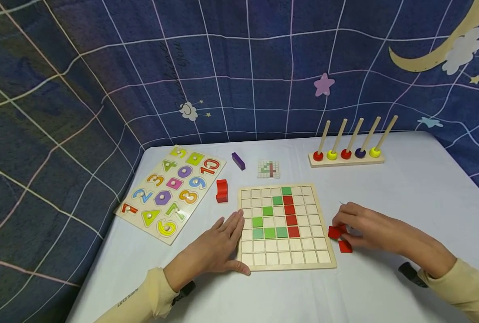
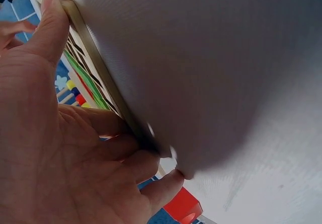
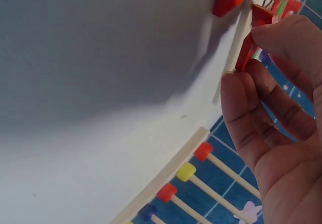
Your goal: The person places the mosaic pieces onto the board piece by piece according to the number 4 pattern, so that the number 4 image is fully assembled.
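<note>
A wooden grid board (image 1: 284, 258) lies on the table with green tiles (image 1: 267, 211) in a stepped line and red tiles (image 1: 291, 220) in a column. Along the board's left edge rests my left hand (image 1: 219, 249), fingers extended and thumb at the near corner (image 2: 55, 12). To the right of the board, my right hand (image 1: 370, 229) pinches a red tile (image 3: 245, 52) between thumb and fingers. Other loose red tiles (image 1: 345, 246) are close by it, beside the board's right edge. A small pattern card (image 1: 268, 169) lies behind the board.
A number and shape puzzle board (image 1: 164, 193) lies at the left. Between it and the grid board are a red curved block (image 1: 221, 191) and a purple block (image 1: 238, 161). A peg stand (image 1: 346, 160) with coloured beads stands at the back right, before a dark blue patterned cloth (image 1: 231, 67).
</note>
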`<state>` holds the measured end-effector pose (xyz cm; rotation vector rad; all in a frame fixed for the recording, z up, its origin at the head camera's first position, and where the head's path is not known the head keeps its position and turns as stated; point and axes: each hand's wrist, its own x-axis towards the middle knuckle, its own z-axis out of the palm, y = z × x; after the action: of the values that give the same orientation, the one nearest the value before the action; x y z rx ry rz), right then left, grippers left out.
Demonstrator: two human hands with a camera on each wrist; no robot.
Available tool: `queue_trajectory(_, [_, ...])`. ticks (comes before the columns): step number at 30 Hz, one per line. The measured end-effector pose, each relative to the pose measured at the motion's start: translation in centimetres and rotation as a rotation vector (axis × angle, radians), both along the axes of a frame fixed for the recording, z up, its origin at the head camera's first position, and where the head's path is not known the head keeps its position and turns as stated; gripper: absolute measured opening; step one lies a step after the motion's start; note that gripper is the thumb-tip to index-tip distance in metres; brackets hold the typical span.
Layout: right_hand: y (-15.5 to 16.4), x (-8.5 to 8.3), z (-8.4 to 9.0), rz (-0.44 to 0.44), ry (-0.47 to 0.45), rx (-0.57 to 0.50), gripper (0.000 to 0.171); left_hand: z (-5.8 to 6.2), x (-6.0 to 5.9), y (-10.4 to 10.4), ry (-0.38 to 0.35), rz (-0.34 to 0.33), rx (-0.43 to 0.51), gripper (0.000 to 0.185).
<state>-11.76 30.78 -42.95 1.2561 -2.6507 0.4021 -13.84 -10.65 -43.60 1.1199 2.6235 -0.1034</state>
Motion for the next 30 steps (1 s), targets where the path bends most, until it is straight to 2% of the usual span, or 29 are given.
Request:
queue_trajectory(4, [-0.1,-0.1,0.3,-0.001,0.045,-0.008,0.045,0.0,0.0,0.0,0.003,-0.003,-0.001,0.124])
queue_trajectory(10, [-0.4,-0.5,0.6,0.046,0.097,-0.067,0.048,0.1,0.0,0.1,0.000,-0.003,0.003,0.124])
queue_trajectory(20, [-4.0,-0.9,1.5,0.110,0.052,-0.033,0.035,0.2,0.0,0.0,-0.003,0.000,0.011,0.123])
queue_trajectory(26, [-6.6,-1.1,0.6,0.196,0.069,-0.041,0.032,0.1,0.0,0.0,-0.006,0.000,0.015,0.123])
queue_trajectory(30, [-8.1,-1.0,-0.1,0.215,0.057,-0.027,0.029,0.1,0.1,0.0,-0.001,-0.002,0.010,0.124])
